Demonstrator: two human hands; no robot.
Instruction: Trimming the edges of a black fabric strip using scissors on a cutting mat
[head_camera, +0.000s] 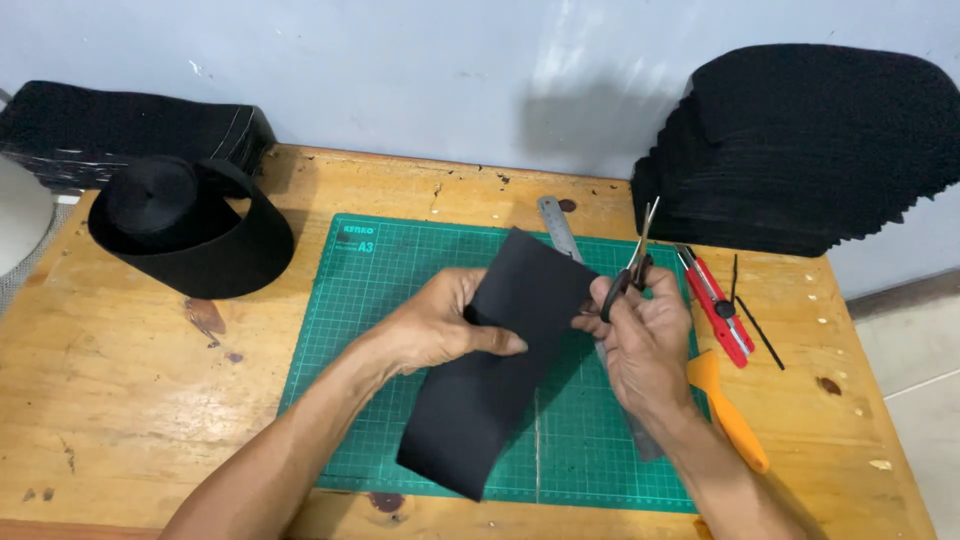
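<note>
My left hand (437, 322) grips a black rectangular sheet of flexible material (490, 385) by its left edge, holding it tilted above the green cutting mat (400, 290). My right hand (645, 335) is closed on a small pair of scissors (636, 262), blades pointing up and away, right at the sheet's upper right edge. The sheet's lower end hangs down toward the mat's near edge.
A metal ruler (557, 228) lies on the mat, partly under the sheet. A red utility knife (718, 305) and an orange-handled tool (730, 410) lie right of my hand. A black strip roll (190, 228) stands at left, stacked black pieces (810, 150) at back right.
</note>
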